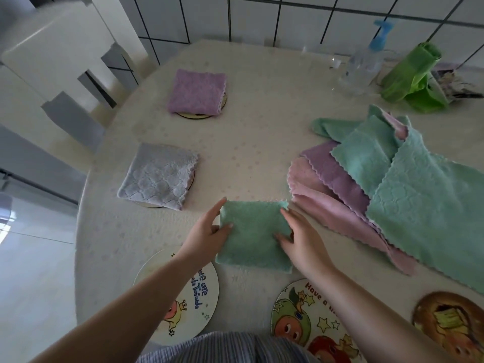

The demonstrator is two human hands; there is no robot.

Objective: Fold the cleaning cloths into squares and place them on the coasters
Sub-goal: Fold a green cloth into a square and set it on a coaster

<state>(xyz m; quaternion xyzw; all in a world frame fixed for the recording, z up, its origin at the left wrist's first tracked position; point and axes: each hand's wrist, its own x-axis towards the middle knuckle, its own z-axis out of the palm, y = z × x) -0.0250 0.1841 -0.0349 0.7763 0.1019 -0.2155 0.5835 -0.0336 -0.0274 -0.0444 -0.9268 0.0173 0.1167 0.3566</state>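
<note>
Item: folded green square microfibre cloth (254,237), lay at table centre, near edge. Left hand (207,234) pinched its nine-o'clock edge, thumb on top; right hand (296,237) gripped the three-o'clock edge likewise. Advice: lift level (layers slip), square corners, set on round white printed coaster (180,297) at seven o'clock.
</note>
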